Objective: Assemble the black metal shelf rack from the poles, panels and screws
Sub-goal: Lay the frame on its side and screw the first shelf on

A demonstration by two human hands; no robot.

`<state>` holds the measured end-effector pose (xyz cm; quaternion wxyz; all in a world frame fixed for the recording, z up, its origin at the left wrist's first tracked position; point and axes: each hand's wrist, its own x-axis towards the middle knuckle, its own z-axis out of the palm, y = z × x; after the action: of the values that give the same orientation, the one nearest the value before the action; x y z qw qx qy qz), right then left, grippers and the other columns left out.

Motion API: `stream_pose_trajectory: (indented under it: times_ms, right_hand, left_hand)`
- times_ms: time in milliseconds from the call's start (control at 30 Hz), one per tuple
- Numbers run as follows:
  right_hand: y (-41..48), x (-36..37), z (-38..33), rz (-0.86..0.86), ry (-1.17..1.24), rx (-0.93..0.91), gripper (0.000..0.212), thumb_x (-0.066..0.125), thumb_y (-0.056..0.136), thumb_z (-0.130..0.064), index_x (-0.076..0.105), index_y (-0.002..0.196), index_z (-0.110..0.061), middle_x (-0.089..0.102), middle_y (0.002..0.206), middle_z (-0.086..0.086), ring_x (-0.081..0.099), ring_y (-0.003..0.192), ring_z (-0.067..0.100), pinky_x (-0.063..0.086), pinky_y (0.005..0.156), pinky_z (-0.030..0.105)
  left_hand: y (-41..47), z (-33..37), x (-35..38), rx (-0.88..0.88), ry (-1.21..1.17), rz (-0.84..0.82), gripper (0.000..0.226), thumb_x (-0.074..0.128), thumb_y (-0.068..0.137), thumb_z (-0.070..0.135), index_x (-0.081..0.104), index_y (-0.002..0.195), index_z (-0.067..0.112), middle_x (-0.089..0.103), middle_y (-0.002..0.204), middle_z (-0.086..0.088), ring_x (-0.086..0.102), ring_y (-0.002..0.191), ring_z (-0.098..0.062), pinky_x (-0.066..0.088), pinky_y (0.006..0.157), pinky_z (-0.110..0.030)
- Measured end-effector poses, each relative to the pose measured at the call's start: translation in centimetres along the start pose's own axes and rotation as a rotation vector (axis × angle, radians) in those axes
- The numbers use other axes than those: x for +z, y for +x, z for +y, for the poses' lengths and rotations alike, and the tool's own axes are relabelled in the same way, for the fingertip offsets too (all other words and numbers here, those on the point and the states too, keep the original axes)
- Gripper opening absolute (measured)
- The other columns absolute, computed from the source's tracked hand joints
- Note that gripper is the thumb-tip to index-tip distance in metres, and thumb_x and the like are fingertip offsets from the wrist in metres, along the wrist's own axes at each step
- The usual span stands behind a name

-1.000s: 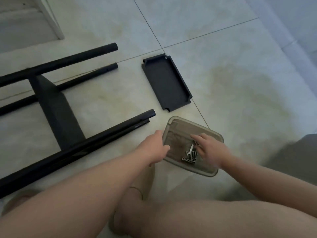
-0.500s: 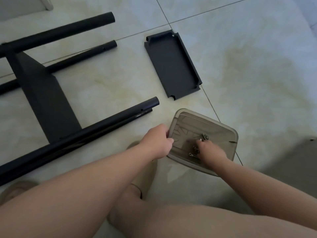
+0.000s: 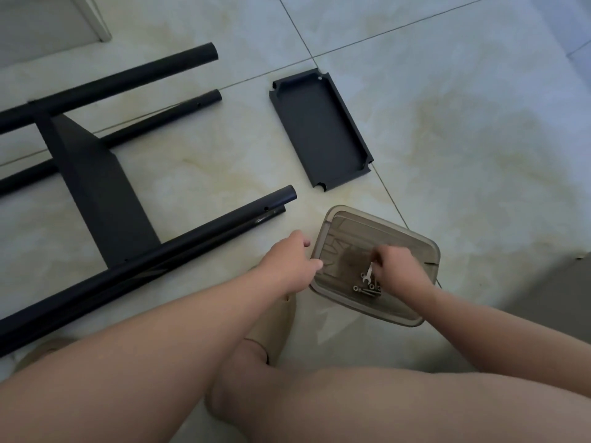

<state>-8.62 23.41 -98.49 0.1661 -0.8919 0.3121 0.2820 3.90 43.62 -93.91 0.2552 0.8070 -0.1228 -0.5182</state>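
Observation:
A part-built black rack lies on its side at the left: several black poles point(image 3: 153, 247) joined by one black panel point(image 3: 96, 183). A loose black panel point(image 3: 319, 129) lies flat on the tiled floor beyond it. A smoky clear plastic tray point(image 3: 332, 225) in front of me holds screws point(image 3: 364, 289) and a small silver wrench point(image 3: 367, 274). My left hand point(image 3: 287, 263) grips the tray's left rim. My right hand point(image 3: 399, 270) is inside the tray and pinches the wrench's upper end.
My bare knee and leg fill the bottom of the view, with a beige slipper point(image 3: 275, 330) on the floor under my left forearm. A white furniture leg point(image 3: 99, 20) stands at the far left. A grey mat edge point(image 3: 556, 289) lies at the right.
My right hand has gone from rummaging among the screws to pinching the small wrench and lifting one end. My left hand stays on the tray rim. The camera has shifted slightly.

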Motion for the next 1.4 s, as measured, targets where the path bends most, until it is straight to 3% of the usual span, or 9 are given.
stream_pose_trajectory:
  times_ms: [133,300,500,700,800,933,1067,1233,1400]
  right_hand:
    - [-1.3,-4.1,-2.8,0.1,0.116,-0.097,0.009,0.06,0.094,-0.013,0.066,0.09,-0.016,0.069,0.085,0.001,0.065,0.079,0.022,0.051,0.07,0.031]
    - [-3.9,-8.8,-9.7,0.146,0.259,-0.246,0.019,0.067,0.09,-0.014,0.055,0.076,-0.021,0.064,0.076,-0.003,0.06,0.073,0.019,0.047,0.061,0.027]
    - [-7.5,-11.6,-18.1,-0.013,0.28,-0.463,0.022,0.056,0.1,-0.012,0.059,0.112,-0.03,0.064,0.087,-0.01,0.065,0.083,0.007,0.045,0.067,0.011]
    - [-10.5,-13.0,-26.1,-0.089,0.202,-0.588,0.012,0.059,0.098,-0.012,0.059,0.093,-0.022,0.073,0.098,-0.008,0.068,0.1,0.016,0.054,0.087,0.032]
    - [-11.3,-13.1,-28.7,-0.093,0.222,-0.603,0.008,0.063,0.096,-0.011,0.062,0.091,-0.018,0.074,0.097,-0.003,0.069,0.096,0.02,0.057,0.087,0.044]
    - [-11.3,-12.3,-30.9,-0.037,0.281,-0.579,0.008,0.064,0.094,-0.009,0.063,0.088,-0.014,0.064,0.077,-0.002,0.06,0.073,0.022,0.05,0.071,0.036]
    - [-10.5,-10.6,-32.1,-0.062,0.355,-0.548,0.011,0.064,0.091,-0.003,0.061,0.087,-0.012,0.072,0.083,0.009,0.07,0.07,0.01,0.058,0.077,0.04]
    - [-9.5,-7.5,-33.1,-0.161,0.52,-0.498,0.011,0.064,0.095,-0.004,0.057,0.087,-0.009,0.075,0.077,0.008,0.073,0.067,0.024,0.062,0.073,0.044]
    - [-9.6,-4.4,-33.4,-0.259,0.488,-0.568,0.019,0.055,0.099,-0.002,0.064,0.089,-0.016,0.07,0.068,0.001,0.069,0.061,0.019,0.057,0.063,0.03]
  left_hand:
    - [-2.7,0.1,-3.1,0.024,0.148,-0.015,0.038,0.06,0.097,0.035,0.051,0.131,0.021,0.058,0.128,-0.002,0.059,0.108,-0.022,0.049,0.09,-0.031]
    - [-7.7,0.2,-8.7,0.082,0.284,-0.005,0.02,0.059,0.096,0.033,0.065,0.111,0.022,0.065,0.109,-0.001,0.063,0.09,-0.021,0.048,0.079,-0.029]
    - [-13.3,-2.7,-16.4,0.066,0.275,0.205,0.027,0.062,0.095,0.036,0.066,0.116,0.019,0.066,0.114,0.0,0.061,0.094,-0.019,0.043,0.079,-0.026]
    - [-18.3,-8.3,-22.9,0.006,0.22,0.317,0.027,0.059,0.096,0.033,0.066,0.116,0.016,0.068,0.108,-0.003,0.069,0.089,-0.022,0.055,0.084,-0.035]
    - [-19.5,-11.2,-24.7,-0.05,0.203,0.304,0.02,0.057,0.099,0.034,0.064,0.109,0.018,0.07,0.109,-0.009,0.071,0.093,-0.026,0.058,0.087,-0.042]
    - [-19.6,-14.2,-26.0,-0.096,0.164,0.28,0.015,0.057,0.099,0.035,0.063,0.104,0.022,0.069,0.106,-0.006,0.071,0.094,-0.022,0.058,0.081,-0.038]
    - [-18.4,-15.8,-26.5,-0.101,0.124,0.258,0.021,0.057,0.099,0.035,0.064,0.111,0.02,0.067,0.105,-0.002,0.07,0.093,-0.018,0.058,0.078,-0.036]
    - [-15.7,-17.6,-25.7,-0.101,0.055,0.209,0.021,0.058,0.099,0.034,0.062,0.114,0.019,0.066,0.103,-0.002,0.07,0.092,-0.019,0.053,0.068,-0.032]
    - [-12.6,-20.1,-23.4,-0.101,-0.012,0.142,0.028,0.056,0.1,0.036,0.062,0.12,0.018,0.066,0.104,0.002,0.069,0.088,-0.015,0.053,0.068,-0.03]
